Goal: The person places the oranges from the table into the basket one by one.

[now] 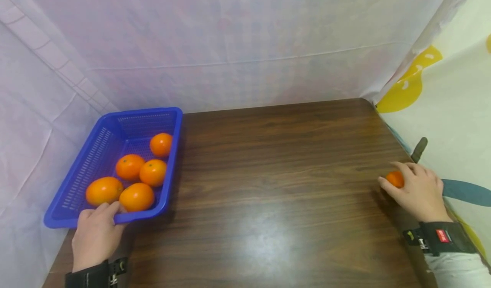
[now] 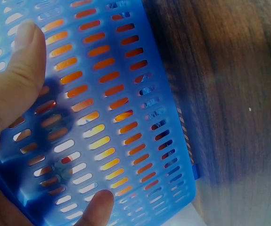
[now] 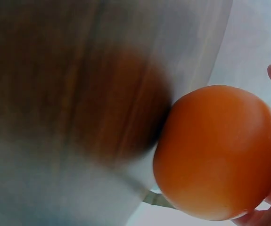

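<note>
At the left of the head view my left hand (image 1: pixel 96 232) grips the near rim of a blue plastic basket (image 1: pixel 174 168). The left wrist view shows the thumb (image 2: pixel 26 61) against the slotted wall (image 2: pixel 140 122). Inside the basket lie several oranges (image 1: pixel 130 167), grouped toward its near and right sides. Far to the right, my right hand (image 1: pixel 418 190) curls its fingers round a single orange (image 1: pixel 395 179) close to the table's right edge. In the right wrist view this orange (image 3: pixel 220 153) is large and smooth, with fingertips along its right side.
Both hands work over a dark brown wood-grain table (image 1: pixel 268 173). Pale cloth (image 1: pixel 238 36) hangs behind it and on the left. White cloth with yellow and green-grey shapes (image 1: pixel 460 122) borders the right edge. Black bands are strapped on both wrists.
</note>
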Action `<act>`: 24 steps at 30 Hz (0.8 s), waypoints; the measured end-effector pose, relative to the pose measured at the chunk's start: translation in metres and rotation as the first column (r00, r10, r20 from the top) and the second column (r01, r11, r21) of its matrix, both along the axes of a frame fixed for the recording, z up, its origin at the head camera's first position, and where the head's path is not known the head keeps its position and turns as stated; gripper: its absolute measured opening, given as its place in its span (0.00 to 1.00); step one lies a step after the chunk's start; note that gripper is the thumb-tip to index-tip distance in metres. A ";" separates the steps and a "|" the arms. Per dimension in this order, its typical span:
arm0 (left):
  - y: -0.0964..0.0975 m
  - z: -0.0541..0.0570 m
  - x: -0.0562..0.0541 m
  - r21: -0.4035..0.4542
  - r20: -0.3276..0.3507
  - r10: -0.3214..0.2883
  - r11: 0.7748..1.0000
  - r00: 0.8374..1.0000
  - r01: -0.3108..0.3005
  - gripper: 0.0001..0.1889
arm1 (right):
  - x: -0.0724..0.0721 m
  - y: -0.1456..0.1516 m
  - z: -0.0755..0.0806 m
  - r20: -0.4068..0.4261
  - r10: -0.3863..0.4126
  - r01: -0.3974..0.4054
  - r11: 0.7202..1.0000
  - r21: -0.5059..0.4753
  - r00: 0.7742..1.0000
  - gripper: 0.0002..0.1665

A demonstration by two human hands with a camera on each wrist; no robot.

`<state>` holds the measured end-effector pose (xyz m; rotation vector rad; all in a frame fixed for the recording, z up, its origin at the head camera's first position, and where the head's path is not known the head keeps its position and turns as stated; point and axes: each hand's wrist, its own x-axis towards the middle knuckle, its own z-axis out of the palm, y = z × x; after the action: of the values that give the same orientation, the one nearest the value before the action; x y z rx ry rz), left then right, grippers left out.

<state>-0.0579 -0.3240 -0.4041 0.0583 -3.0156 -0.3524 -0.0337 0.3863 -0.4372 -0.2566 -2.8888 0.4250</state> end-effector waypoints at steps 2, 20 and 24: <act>-0.001 0.000 0.000 0.002 0.000 -0.001 1.000 1.000 0.001 0.05 | 0.000 0.000 -0.002 -0.005 -0.003 0.003 1.000 -0.001 1.000 0.39; 0.001 0.000 0.001 -0.005 -0.011 0.004 1.000 1.000 -0.004 0.06 | -0.004 0.005 -0.012 0.020 0.056 -0.056 0.998 -0.022 0.998 0.37; 0.002 0.001 0.001 -0.005 -0.004 0.002 1.000 1.000 -0.002 0.06 | -0.004 0.006 -0.013 0.022 0.056 -0.055 0.998 -0.022 0.998 0.36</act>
<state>-0.0567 -0.3225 -0.4027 0.0608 -3.0126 -0.3440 -0.0372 0.3919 -0.4498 -0.1860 -2.9209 0.4659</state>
